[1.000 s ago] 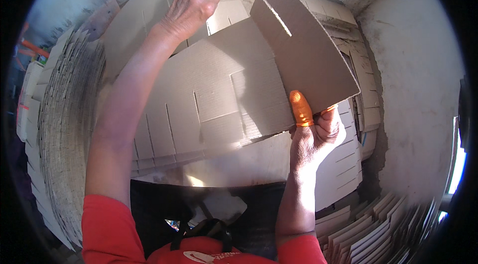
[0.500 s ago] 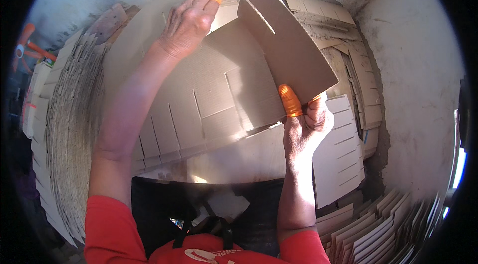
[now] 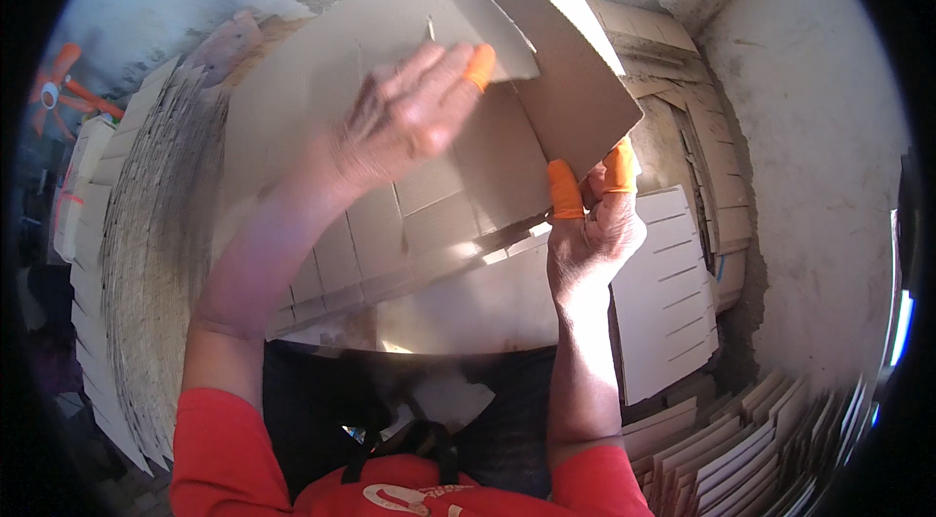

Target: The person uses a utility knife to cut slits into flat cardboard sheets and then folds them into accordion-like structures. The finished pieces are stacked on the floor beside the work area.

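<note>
Before your torso, the slotted cardboard sheet has its right flap raised; your right hand pinches the sheet's lower right edge. Your left hand, blurred, is over the sheet, grip indeterminable.

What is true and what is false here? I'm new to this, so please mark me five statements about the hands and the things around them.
1. The right hand holds a brown cardboard piece. True.
2. No finger of the left hand wears a cover. False: one wears an orange finger cover.
3. A tall cardboard stack stands on the person's left. True.
4. The person's sleeves are blue. False: the sleeves are red.
5. A fan with orange blades shows at far left. True.
</note>
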`<state>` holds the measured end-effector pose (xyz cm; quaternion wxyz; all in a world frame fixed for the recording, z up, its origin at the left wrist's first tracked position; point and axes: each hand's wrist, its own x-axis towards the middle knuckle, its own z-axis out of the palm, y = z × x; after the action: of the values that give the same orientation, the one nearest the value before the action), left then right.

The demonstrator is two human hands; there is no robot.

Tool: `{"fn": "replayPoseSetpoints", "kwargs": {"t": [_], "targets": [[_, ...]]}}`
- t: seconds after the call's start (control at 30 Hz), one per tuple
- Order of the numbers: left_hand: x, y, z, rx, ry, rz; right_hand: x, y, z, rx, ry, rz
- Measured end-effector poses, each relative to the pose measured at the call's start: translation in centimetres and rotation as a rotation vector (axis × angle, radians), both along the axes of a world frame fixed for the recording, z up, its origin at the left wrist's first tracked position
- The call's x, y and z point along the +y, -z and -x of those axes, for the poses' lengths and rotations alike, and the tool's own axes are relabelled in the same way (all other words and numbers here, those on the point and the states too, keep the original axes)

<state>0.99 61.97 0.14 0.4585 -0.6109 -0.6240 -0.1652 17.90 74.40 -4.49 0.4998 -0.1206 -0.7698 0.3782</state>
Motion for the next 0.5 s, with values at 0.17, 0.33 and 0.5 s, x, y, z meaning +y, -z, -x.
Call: {"fn": "replayPoseSetpoints", "kwargs": {"t": [0.17, 0.33, 0.5], "targets": [[-1.6, -1.3, -7.2, -0.096, 0.172, 0.111, -1.3, -1.1, -0.5, -0.142, 0.026, 0.084], [-5.9, -1.9, -11.8, -0.447, 0.035, 0.262, -1.7, -2.8, -2.5, -0.183, 0.013, -0.184], [-14.3, 1.4, -14.7, -0.981, -0.209, 0.618, -3.0, -7.7, -4.9, -0.399, 0.256, -0.430]]}}
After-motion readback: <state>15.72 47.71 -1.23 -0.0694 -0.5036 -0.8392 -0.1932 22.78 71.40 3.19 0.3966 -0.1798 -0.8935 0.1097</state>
